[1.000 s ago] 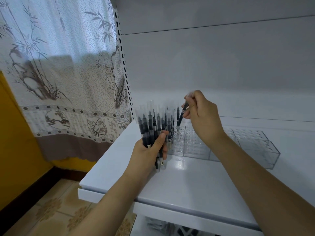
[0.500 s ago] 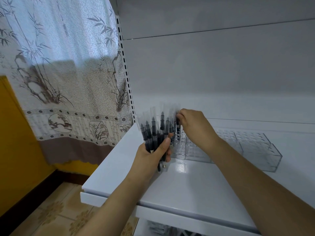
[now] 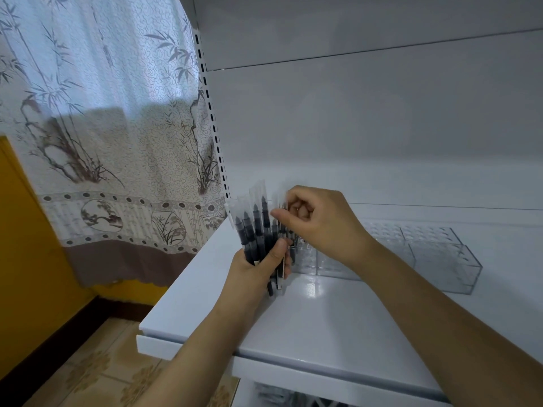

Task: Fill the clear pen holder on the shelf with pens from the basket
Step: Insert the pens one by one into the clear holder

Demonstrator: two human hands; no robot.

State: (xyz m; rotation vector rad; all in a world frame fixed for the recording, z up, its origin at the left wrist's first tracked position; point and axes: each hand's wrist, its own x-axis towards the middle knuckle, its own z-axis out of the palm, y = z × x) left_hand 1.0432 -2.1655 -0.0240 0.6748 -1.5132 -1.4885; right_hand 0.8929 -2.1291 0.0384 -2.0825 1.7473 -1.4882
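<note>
My left hand [image 3: 258, 271] grips a fanned bundle of black pens with clear caps [image 3: 254, 227], held upright over the left end of the white shelf [image 3: 317, 315]. My right hand [image 3: 320, 221] reaches into the right side of that bundle, its thumb and fingers curled and pinching one pen's cap. The clear pen holder [image 3: 435, 259], a long acrylic block with a grid of holes, lies on the shelf behind and to the right of my hands. Its left end is hidden by my right hand and wrist.
The white back panel [image 3: 367, 118] rises behind the shelf, with a slotted upright [image 3: 211, 118] at its left. A patterned curtain [image 3: 102, 127] hangs to the left over a yellow wall. Tiled floor [image 3: 97, 365] lies below. Dark items show under the shelf edge [image 3: 282, 398].
A second ago my right hand held one pen above the holder; it has since come down and moved left to the bundle in my left hand. The bundle stays in place.
</note>
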